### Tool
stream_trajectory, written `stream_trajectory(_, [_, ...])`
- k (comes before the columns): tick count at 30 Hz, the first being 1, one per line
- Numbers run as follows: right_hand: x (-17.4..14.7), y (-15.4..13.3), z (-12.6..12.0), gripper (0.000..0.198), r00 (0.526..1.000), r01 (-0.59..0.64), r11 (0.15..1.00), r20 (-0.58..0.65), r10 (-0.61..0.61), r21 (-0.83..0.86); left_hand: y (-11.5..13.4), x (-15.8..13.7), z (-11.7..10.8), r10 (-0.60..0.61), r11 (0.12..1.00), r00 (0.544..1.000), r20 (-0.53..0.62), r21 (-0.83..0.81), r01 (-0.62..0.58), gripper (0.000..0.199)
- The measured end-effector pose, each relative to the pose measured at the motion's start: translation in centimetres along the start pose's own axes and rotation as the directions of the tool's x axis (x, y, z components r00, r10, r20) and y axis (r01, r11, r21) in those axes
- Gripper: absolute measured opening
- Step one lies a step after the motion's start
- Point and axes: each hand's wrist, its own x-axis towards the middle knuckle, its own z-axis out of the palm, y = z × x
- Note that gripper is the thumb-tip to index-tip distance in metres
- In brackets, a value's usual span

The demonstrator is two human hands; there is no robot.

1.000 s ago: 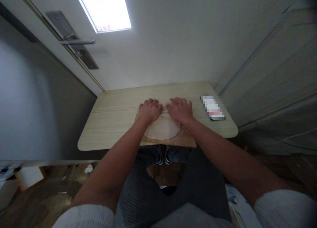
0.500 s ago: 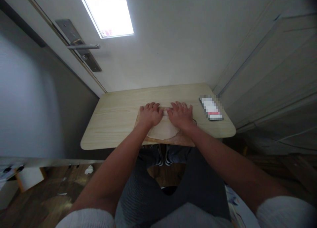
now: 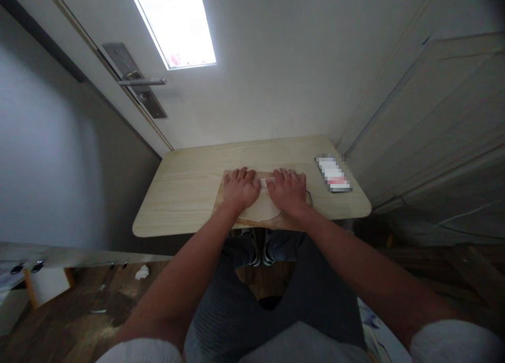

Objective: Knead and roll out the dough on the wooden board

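A flat, pale sheet that looks like dough (image 3: 258,210) lies on a thin wooden board (image 3: 220,201) at the table's front edge. My left hand (image 3: 241,188) rests palm down over the sheet's far left part, fingers forward and a little apart. Mirroring it, my right hand (image 3: 287,189) lies over the far right part, its fingers also spaced and slightly bent. Between my thumbs shows a short whitish strip (image 3: 263,183); whether it is a roller or a fold of the sheet I cannot tell. My palms hide what is under them.
The light wooden table (image 3: 177,194) stands against a white door (image 3: 256,100) with a metal handle (image 3: 144,82). A phone (image 3: 333,173), its screen blurred out, lies at the table's right. Crumpled white paper (image 3: 142,272) is on the floor at left.
My view has shifted slightly, so the door handle sits lower and farther right. Both hands keep their place on the sheet, with the fingers drawn in a little.
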Motion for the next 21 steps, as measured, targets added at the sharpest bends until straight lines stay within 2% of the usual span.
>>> stream_trajectory(21, [-3.0, 0.1, -0.4, 0.057, 0.998, 0.045, 0.999, -0.05, -0.044, 0.018, 0.9, -2.9, 0.0, -0.028, 0.999, 1.0, -0.014, 0.028, 0.029, 0.055])
